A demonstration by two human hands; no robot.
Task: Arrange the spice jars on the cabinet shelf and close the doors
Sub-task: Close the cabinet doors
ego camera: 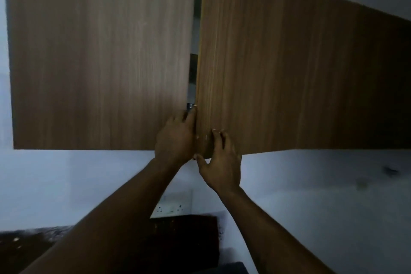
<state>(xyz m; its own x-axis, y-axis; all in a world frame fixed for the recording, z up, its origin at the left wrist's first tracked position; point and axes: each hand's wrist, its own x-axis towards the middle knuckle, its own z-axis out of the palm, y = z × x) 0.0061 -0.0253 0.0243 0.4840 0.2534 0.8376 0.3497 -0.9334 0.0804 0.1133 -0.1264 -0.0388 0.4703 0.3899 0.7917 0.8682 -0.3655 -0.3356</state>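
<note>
Item 1: left door [100, 55], wood grain, filling our view from 9 to 12 o'clock, flat-on and near closed.
Item 2: right door [289, 73], same grain, from 12 to 3 o'clock, swung ajar towards us.
Item 3: gap [195, 29] between them at 12 o'clock; we see only blurred pale and metallic slivers inside.
Item 4: left hand [174, 140], at the left door's lower inner corner, fingers reaching into the gap; we cannot tell its grip.
Item 5: right hand [222, 162], pinching the right door's lower corner, bent fingertips on the face, thumb under the edge.
Item 6: wall socket [172, 206] at 6 o'clock, on a white wall [322, 184].
</note>
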